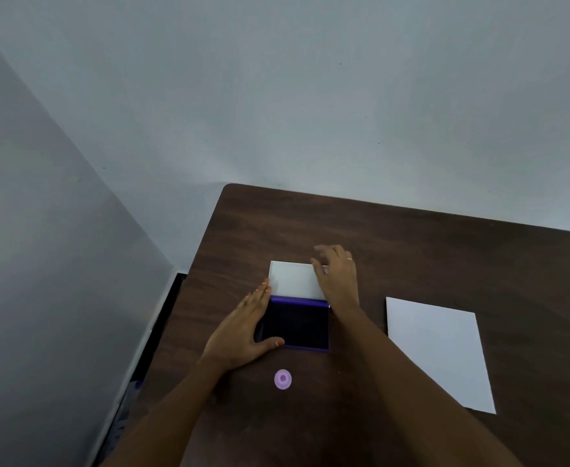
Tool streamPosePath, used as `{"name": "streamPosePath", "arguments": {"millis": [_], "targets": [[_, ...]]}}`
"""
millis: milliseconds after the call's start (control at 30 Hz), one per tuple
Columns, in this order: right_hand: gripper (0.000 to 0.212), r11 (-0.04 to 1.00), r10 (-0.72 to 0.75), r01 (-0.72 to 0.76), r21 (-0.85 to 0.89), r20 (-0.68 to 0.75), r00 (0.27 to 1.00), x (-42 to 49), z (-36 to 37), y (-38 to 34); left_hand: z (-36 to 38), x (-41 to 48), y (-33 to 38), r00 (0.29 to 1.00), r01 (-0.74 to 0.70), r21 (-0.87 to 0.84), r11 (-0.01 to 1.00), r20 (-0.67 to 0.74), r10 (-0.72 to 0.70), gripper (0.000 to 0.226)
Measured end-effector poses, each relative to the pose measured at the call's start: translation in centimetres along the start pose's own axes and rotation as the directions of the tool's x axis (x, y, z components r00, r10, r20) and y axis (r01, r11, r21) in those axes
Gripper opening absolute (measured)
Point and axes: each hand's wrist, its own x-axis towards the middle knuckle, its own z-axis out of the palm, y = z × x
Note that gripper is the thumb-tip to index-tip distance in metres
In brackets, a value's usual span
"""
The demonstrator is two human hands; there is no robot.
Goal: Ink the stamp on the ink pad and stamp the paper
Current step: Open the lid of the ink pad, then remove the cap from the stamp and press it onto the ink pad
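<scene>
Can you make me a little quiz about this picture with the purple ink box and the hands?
1. True or false: the lid of the ink pad is open and folded back, away from the person.
2. Where is the pink stamp? A) in the right hand B) standing on the table, nearer the person than the ink pad C) on the paper
3. Fill in: the white paper lies to the ____ of the ink pad.

Key
1. True. The left hand steadies the pad's left edge, and the right hand rests over the lid's right side.
2. B. Neither hand touches it.
3. Right.
</scene>
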Motion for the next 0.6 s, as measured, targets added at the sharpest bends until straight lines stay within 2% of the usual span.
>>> {"name": "streamPosePath", "arguments": {"millis": [33,100,200,267,367,467,533,600], "targets": [[0.022,0.997,0.012,-0.01,0.071,-0.024,1.0,-0.7,-0.1,-0.6,-0.2,-0.1,0.0,1.0,-0.002,-0.027,1.0,-0.018,0.002,0.088],[0.017,0.987,-0.019,0.014,0.162,0.024,1.0,-2.9,-0.4,-1.6,-0.5,-0.4,0.5,0.997,-0.002,-0.095,0.995,-0.078,-0.006,0.078],[0.016,0.982,-0.163,0.142,0.122,0.187,0.969,-6.9,-0.5,-2.3,-0.6,-0.9,1.2,0.979,0.033,-0.103,0.994,-0.196,-0.052,0.06],[0.017,0.974,-0.218,0.193,0.115,0.279,0.935,-9.5,-0.3,-2.4,-0.6,-1.4,1.8,0.969,0.086,-0.073,0.994,-0.226,-0.101,0.054],[0.021,0.97,-0.24,0.203,0.133,0.379,0.894,-12.9,0.0,-2.3,-0.5,-2.2,2.9,0.955,0.124,-0.035,0.992,-0.266,-0.128,0.046],[0.034,0.969,-0.245,0.238,0.074,0.449,0.859,-15.2,0.4,-2.3,-0.5,-3.1,3.9,0.941,0.124,-0.053,0.991,-0.311,-0.134,0.036],[0.033,0.963,-0.246,0.27,0.02,0.477,0.844,-16.0,0.6,-2.3,-0.7,-3.9,4.4,0.926,0.138,-0.107,0.985,-0.339,-0.167,0.03],[0.025,0.972,-0.217,0.233,0.024,0.47,0.856,-16.4,0.7,-2.5,-0.9,-4.6,4.9,0.906,0.156,-0.187,0.97,-0.364,-0.216,0.022]]}}
